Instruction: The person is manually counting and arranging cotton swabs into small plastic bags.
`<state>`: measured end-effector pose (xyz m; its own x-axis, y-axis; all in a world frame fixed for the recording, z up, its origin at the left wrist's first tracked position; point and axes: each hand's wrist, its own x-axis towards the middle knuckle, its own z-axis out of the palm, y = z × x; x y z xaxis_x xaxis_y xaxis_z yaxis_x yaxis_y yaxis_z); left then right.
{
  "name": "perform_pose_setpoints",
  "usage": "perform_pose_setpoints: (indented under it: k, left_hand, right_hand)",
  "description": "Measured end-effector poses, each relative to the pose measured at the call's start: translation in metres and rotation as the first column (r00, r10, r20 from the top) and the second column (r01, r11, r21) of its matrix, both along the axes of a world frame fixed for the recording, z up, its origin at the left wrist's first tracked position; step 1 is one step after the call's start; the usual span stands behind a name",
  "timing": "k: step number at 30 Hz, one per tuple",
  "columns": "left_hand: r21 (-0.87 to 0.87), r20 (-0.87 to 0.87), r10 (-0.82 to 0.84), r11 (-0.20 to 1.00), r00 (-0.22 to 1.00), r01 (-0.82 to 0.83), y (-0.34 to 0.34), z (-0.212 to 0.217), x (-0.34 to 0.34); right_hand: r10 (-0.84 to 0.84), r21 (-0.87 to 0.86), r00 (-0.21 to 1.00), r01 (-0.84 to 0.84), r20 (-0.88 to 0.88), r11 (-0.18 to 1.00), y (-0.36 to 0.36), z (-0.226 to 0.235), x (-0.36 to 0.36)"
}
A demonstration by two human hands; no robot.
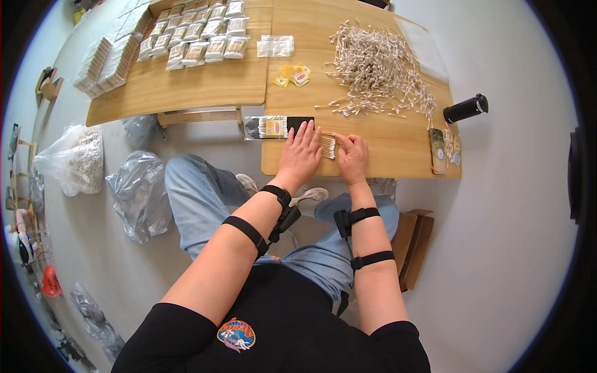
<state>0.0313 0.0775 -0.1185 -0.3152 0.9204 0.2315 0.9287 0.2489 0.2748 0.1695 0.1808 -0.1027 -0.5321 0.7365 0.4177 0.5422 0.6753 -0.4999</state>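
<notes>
My left hand point(301, 154) lies flat on the wooden table point(398, 149) with fingers spread, its fingertips touching a small bundle of cotton swabs point(328, 146). On the other side of the bundle, my right hand point(351, 155) is curled with its fingers against the swabs. A black scale-like tray with a filled swab packet point(273, 127) on it sits just beyond my left hand. A big loose pile of cotton swabs point(376, 65) covers the far part of the table.
A second wooden table point(186, 87) on the left carries rows of filled swab packets point(199, 34) and stacks. Empty clear bags point(275, 45) and yellow labels point(292, 75) lie nearby. A black bottle point(465, 109), a phone point(438, 150), and plastic sacks point(138, 196) on the floor surround me.
</notes>
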Motion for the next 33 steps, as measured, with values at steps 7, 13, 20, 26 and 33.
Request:
perform_pose_setpoints:
  k: [7,13,20,26,33]
  left_hand:
    - [-0.042,0.022,0.007,0.999,1.000,-0.006,-0.001,0.002,0.000]
    - [-0.027,0.023,0.012,1.000,1.000,-0.012,0.001,0.001,0.001]
    - [-0.012,0.049,0.020,1.000,0.999,-0.019,0.000,0.001,0.000]
    - [-0.007,0.053,-0.006,1.000,0.999,0.006,-0.001,-0.001,0.001]
    - [-0.061,0.082,-0.002,0.998,0.997,0.007,0.000,-0.001,0.001]
  right_hand:
    - [0.013,0.019,0.999,-0.013,0.033,1.000,-0.001,0.001,-0.002]
    - [0.161,0.160,0.978,-0.182,0.136,0.970,0.011,0.013,-0.002]
    - [0.163,0.068,0.947,-0.188,0.276,0.980,0.014,0.016,-0.008]
    - [0.151,0.099,0.897,-0.210,0.415,0.973,-0.031,0.000,-0.003]
    - [0.052,0.106,0.873,-0.118,0.484,0.987,-0.042,-0.004,-0.011]
